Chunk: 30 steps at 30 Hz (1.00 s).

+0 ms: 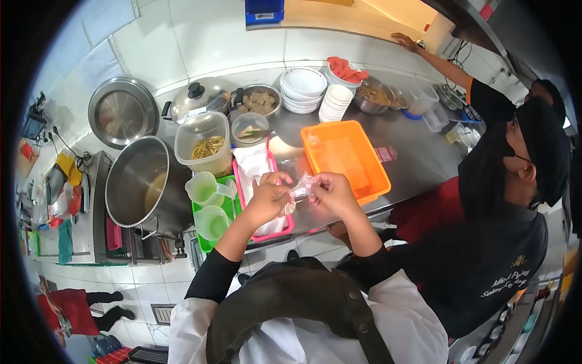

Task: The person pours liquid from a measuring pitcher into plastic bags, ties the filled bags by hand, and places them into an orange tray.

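Note:
A small, crumpled clear plastic bag (301,185) is stretched between my two hands at the counter's front edge. My left hand (268,198) pinches one side of it, with the fingers closed. On the other side, my right hand (333,193) grips it between thumb and fingers. What is inside the bag, if anything, is too small to make out. Under and beside my left hand lies a pink tray (280,232) lined with white material (250,159). An orange basin (341,151) sits just beyond my right hand.
A green tray (203,244) with green-tinted jugs (206,189) stands left, beside a large steel pot (140,182). Behind are a food tub (203,142), white bowls (303,85), stacked cups (335,103) and steel bowls of food (374,97). People in black (485,255) stand close on the right.

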Available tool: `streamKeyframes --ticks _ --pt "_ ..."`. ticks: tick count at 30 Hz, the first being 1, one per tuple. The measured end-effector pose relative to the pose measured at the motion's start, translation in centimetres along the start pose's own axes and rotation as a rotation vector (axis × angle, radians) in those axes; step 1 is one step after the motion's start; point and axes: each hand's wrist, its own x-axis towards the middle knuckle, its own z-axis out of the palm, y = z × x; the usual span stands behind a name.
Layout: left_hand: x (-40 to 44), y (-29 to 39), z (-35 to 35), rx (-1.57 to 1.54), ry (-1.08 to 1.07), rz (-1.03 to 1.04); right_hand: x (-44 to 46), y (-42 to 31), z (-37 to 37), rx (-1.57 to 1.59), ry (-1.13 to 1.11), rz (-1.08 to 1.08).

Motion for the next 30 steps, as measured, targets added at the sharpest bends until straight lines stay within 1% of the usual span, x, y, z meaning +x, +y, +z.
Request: streamKeyframes --ticks 2,4,6,7,8,9,10,11,14,17,20,23,26,29,30 --pt "0.2 -0.1 -0.1 0.027 -0.029 -0.031 -1.9 -4.3 0.4 -0.432 0.139 -0.344" --pt "0.4 -0.8 -0.3 -0.003 -0.047 -0.033 -2.7 -7.6 1.1 -0.869 0.074 -0.600" --pt "0.4 -1.0 -0.1 -0.021 -0.043 -0.051 -2.5 -7.3 2.1 -1.145 0.018 -0.775" --pt "0.4 -0.7 0.2 -0.024 -0.024 -0.067 -1.7 -5.2 2.7 -1.206 -0.003 -0.828" --pt "0.6 -0.6 0.3 -0.024 -0.002 -0.079 -1.0 -3.4 2.7 -1.219 -0.064 -0.787" --pt "0.7 -0.7 0.1 0.008 -0.045 -0.058 -0.3 -1.6 2.6 -1.231 -0.124 -0.743" --pt "0.5 -0.9 -0.1 0.040 -0.084 -0.040 0.2 0.0 2.4 -1.188 -0.226 -0.603" --pt "0.4 -1.0 -0.3 0.069 -0.123 -0.029 0.4 -0.2 2.4 -1.138 -0.331 -0.461" --pt "-0.2 -0.5 -0.2 0.153 -0.176 -0.004 0.0 -1.5 1.6 -1.024 -0.528 -0.048" --pt "-0.3 -0.2 0.2 0.188 -0.203 0.010 0.4 1.4 0.8 -0.850 -0.557 -0.238" --pt "-0.9 -0.3 0.4 0.209 -0.071 0.073 2.2 1.8 0.6 -0.506 -0.626 -0.026" --pt "-1.7 0.1 0.8 0.303 0.149 0.169 2.7 0.0 0.3 0.299 -0.575 0.801" --pt "-2.3 1.3 3.0 0.456 0.392 0.150 2.1 0.6 0.6 0.670 -0.460 0.928" --pt "-2.8 1.1 3.9 0.412 0.419 0.103 2.0 0.4 1.0 0.369 -0.517 0.738" --pt "-3.0 1.0 4.2 0.358 0.443 0.086 2.2 0.3 1.3 0.185 -0.521 0.613"
